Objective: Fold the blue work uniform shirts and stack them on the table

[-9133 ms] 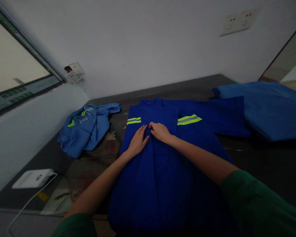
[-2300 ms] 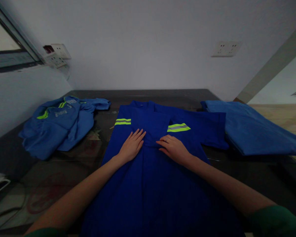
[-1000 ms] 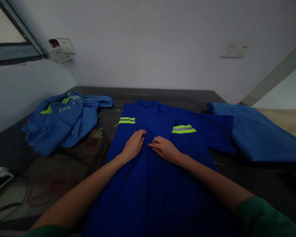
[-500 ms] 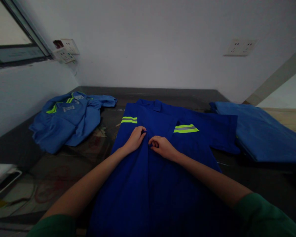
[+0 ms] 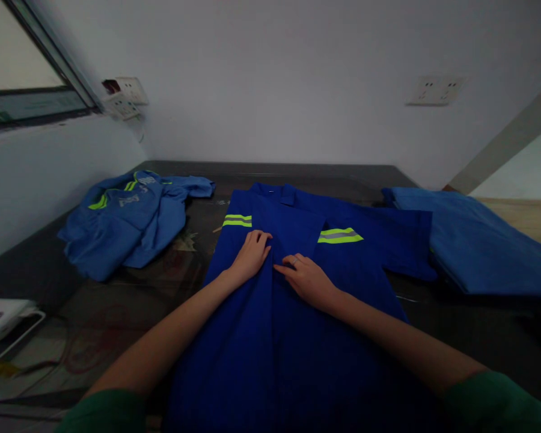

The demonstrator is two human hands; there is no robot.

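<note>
A dark blue garment (image 5: 342,300) lies front up, with its collar at the far end, yellow-green and grey bands across the chest and a sleeve spread to the right. At the front opening, my left hand (image 5: 252,252) pinches the edge of the cloth between bent fingers and thumb. Just right of that edge is my right hand (image 5: 309,279), its fingers loosely apart and their tips at the cloth. A ring shows on one of its fingers.
On the dark table (image 5: 198,231), a crumpled lighter blue garment (image 5: 139,222) lies at the left and folded blue cloth (image 5: 491,246) at the right. A white device (image 5: 4,319) with a cable sits at the left edge. Wall sockets (image 5: 437,90) are behind.
My right hand has shifted slightly right and down, and its curled fingers have loosened. My left hand has moved a little to the right along the front edge.
</note>
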